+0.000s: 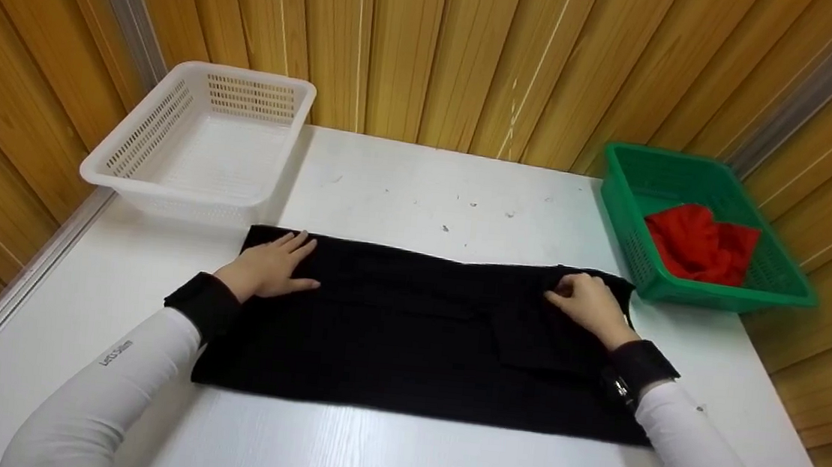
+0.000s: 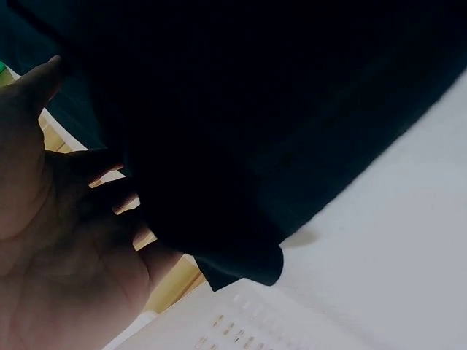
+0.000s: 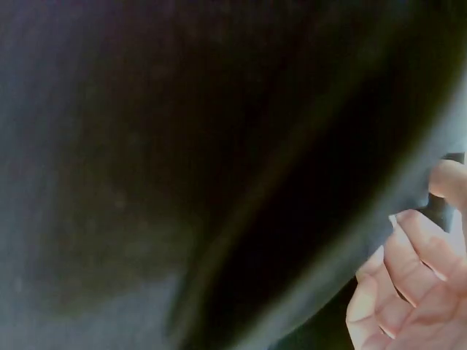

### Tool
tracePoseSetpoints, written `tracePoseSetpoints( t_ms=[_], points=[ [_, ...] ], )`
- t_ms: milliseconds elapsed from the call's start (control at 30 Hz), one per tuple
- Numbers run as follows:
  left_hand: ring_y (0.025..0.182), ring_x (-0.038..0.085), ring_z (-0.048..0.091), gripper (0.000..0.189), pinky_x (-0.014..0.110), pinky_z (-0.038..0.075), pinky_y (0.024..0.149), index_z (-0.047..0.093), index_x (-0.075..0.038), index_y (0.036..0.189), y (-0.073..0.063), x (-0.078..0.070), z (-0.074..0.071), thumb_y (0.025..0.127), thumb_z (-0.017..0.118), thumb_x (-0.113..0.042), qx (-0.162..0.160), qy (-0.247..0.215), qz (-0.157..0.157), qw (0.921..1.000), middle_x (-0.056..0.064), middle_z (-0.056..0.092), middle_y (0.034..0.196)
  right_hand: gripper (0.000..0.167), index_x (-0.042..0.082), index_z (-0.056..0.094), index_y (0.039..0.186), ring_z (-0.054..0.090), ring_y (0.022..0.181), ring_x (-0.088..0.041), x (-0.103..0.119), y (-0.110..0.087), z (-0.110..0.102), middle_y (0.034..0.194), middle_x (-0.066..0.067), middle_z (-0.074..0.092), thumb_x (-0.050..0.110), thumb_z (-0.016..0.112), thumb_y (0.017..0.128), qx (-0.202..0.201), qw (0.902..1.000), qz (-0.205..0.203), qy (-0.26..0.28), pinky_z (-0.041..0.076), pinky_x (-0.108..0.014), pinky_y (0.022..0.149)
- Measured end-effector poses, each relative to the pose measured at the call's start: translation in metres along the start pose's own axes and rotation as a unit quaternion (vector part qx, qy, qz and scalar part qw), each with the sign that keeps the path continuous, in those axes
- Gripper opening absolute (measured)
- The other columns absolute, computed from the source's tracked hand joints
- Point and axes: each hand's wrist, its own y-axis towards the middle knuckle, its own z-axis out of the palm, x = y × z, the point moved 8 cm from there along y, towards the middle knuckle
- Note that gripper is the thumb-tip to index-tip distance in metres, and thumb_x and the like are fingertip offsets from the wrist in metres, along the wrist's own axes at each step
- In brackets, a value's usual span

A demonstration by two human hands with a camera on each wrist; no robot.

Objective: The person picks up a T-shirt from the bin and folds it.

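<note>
A black garment lies folded into a wide, flat band across the table, with another folded layer on top at its right part. On its upper left corner my left hand rests palm down, fingers spread. My right hand pinches the cloth near the upper right edge between thumb and curled fingers. Dark fabric fills much of the left wrist view beyond the fingers. In the right wrist view, a blurred fold of the garment hides most of the scene, and the curled fingers show at the lower right.
Behind the garment's left end stands a white slotted plastic basket. A green basket at the right back holds a crumpled red cloth. A wood-patterned wall closes off the back of the white table.
</note>
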Motion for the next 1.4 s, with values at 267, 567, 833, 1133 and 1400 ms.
tracePoseSetpoints(
  t_ms=[267,567,833,1133,1400],
  points=[
    [0.158,0.045,0.022,0.082,0.062,0.030,0.124,0.022,-0.003,0.163,0.001,0.000,0.002,0.105,0.048,-0.054,0.013,0.007,-0.007,0.9999,0.023,0.018,0.171,0.014,0.003,0.074,0.082,0.071,0.076,-0.035,0.008,-0.004,-0.003,0.083,-0.017,0.077,0.014,0.076,0.089,-0.027,0.9994,-0.002,-0.020,0.055,-0.050,0.068],
    [0.158,0.044,0.020,0.081,0.062,0.031,0.123,0.022,-0.004,0.163,0.000,0.000,-0.002,0.104,0.050,-0.052,0.011,0.002,-0.010,0.9999,0.021,0.017,0.171,0.011,-0.001,0.074,0.085,0.070,0.073,-0.038,-0.014,-0.031,-0.045,0.082,-0.019,0.075,0.011,0.072,0.084,-0.073,0.9963,0.023,-0.038,0.055,-0.052,0.065],
    [0.157,0.045,0.022,0.083,0.063,0.036,0.120,0.022,-0.004,0.163,0.000,0.003,-0.005,0.104,0.048,-0.056,0.014,0.012,-0.013,0.9997,0.022,0.019,0.171,0.026,-0.001,0.073,0.085,0.065,0.072,-0.032,-0.051,-0.065,-0.070,0.086,-0.021,0.073,0.025,0.073,0.088,0.020,0.9921,0.101,-0.073,0.049,-0.041,0.061],
    [0.157,0.045,0.023,0.082,0.062,0.034,0.122,0.023,-0.003,0.162,-0.003,0.001,0.000,0.104,0.049,-0.054,0.010,0.003,-0.010,0.9999,0.023,0.020,0.170,0.017,0.006,0.056,0.084,0.060,0.070,-0.036,-0.019,-0.070,-0.060,0.079,-0.015,0.058,0.014,0.070,0.083,-0.004,0.9879,0.051,-0.147,0.043,-0.044,0.051],
    [0.157,0.045,0.022,0.081,0.062,0.033,0.122,0.022,-0.004,0.163,-0.001,0.001,0.002,0.105,0.048,-0.053,0.006,0.005,-0.006,1.0000,0.022,0.019,0.171,0.049,0.000,0.066,0.121,0.068,0.106,-0.042,0.028,-0.072,-0.018,0.120,-0.020,0.067,-0.004,0.079,0.074,0.020,0.9692,-0.161,-0.185,0.058,-0.056,0.086]
  ],
)
